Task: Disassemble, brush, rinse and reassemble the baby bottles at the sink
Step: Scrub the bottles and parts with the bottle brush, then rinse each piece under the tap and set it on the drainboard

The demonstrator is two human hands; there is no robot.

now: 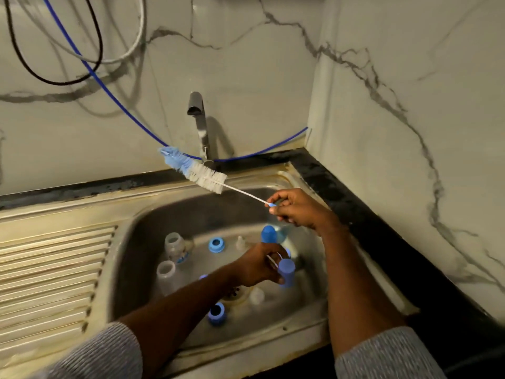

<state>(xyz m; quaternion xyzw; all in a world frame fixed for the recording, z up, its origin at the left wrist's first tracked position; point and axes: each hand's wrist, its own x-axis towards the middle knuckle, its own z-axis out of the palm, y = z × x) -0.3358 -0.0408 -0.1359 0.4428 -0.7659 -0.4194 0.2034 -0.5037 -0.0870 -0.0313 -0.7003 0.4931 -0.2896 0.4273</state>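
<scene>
- The right hand [293, 207] is pinching the thin wire handle of the bottle brush [194, 169] near its blue end, with the fingers curled around it.
- The brush is pointing up and to the left, and its white and blue bristle head is hanging in the air just in front of the tap [199, 119], above the back rim of the sink [131, 233].
- The left hand [259, 265] is reaching over the middle of the sink basin, and its fingers are gripping a blue cap [287, 272], which is standing upright in the hand.
- Something thin and white is also showing between the fingers of this hand, but I cannot tell what it is.
- Two clear bottles are lying in the left part of the basin without tops: one bottle [175, 243] is further back, and the other bottle [166, 273] is just in front of it.
- A blue ring [216, 244] is lying on the basin floor near the back, to the right of the first bottle.
- A second blue ring [216, 313] is lying near the front of the basin, below the left forearm.
- Another blue cap [268, 233] is standing near the right wall of the basin, under the right hand.
- A clear teat [240, 242] is sitting between the back ring and this cap, and a second clear teat [257, 295] is sitting near the drain [235, 292].
- A blue hose [114, 97] is running down across the marble wall [273, 77] behind the tap.
- The ribbed draining board [52, 274] is lying to the left of the basin.
</scene>
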